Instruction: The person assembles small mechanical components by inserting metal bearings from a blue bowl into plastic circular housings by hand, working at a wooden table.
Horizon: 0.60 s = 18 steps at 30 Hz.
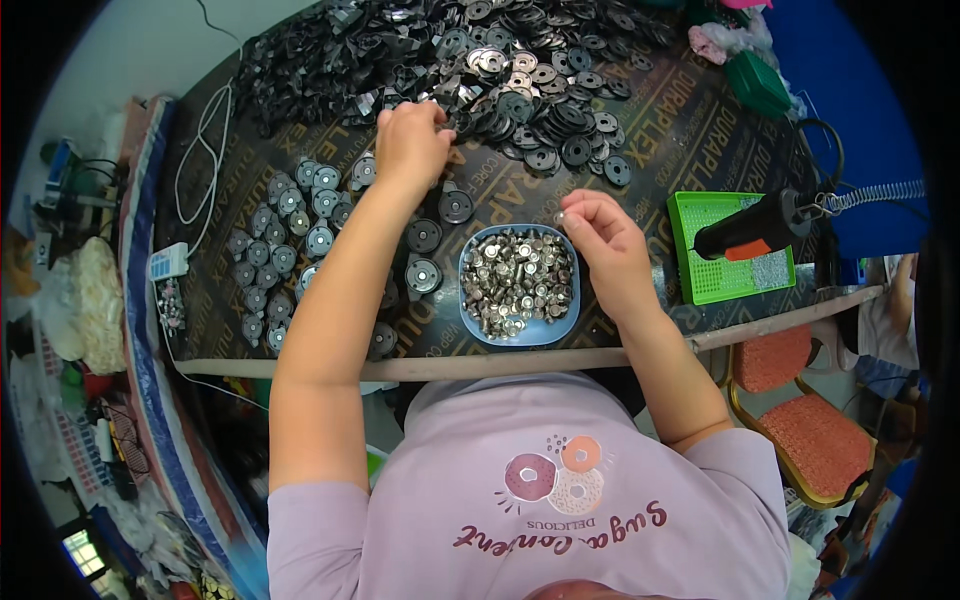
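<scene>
My left hand reaches to the near edge of a heap of black parts, its fingers curled down. What they close on is hidden beneath the hand. My right hand pinches a small silver metal piece between thumb and fingers, just beside a blue square bowl. Many similar small shiny metal pieces fill that bowl. Between my left forearm and the bowl lie several round black discs with pale centres. More grey disc assemblies are spread out left of the forearm.
Loose dark round discs spread from the heap's right side. A green tray stands at the right with a black-and-orange power screwdriver over it, on a coiled cord. A white cable runs along the left. The table's padded edge is near me.
</scene>
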Tool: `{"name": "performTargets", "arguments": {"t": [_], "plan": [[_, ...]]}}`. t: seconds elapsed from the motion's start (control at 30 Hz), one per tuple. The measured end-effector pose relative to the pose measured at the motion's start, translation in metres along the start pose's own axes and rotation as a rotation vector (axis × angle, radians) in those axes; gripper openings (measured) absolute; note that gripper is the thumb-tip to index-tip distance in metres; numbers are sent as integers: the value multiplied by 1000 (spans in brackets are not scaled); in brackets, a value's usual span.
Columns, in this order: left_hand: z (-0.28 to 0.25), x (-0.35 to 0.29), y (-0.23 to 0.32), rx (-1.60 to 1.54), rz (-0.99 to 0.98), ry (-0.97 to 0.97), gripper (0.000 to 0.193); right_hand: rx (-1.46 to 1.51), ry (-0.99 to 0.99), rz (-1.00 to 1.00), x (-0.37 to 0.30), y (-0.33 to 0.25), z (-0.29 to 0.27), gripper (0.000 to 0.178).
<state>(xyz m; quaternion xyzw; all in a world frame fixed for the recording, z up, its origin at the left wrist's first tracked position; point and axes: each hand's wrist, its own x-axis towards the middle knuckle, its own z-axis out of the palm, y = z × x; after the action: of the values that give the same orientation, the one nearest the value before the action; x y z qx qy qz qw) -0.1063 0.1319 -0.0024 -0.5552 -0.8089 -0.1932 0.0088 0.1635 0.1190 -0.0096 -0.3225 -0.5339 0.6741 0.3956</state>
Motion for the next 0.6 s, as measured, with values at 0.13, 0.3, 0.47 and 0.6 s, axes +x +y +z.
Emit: {"name": "performTargets", "arguments": {"t": [0.13, 0.3, 0.47, 0.6], "plan": [[8, 11, 1, 40, 49, -158, 18, -29, -78, 27, -8, -2, 0, 11], [0, 1, 6, -30, 298, -26, 21, 11, -86, 46, -2, -5, -8, 12], [-68, -51, 54, -60, 829, -138, 21, 29, -169, 88, 19, -19, -9, 12], [-72, -80, 58, -222, 855, -50, 17, 86, -229, 179, 21, -20, -1, 15]]}}
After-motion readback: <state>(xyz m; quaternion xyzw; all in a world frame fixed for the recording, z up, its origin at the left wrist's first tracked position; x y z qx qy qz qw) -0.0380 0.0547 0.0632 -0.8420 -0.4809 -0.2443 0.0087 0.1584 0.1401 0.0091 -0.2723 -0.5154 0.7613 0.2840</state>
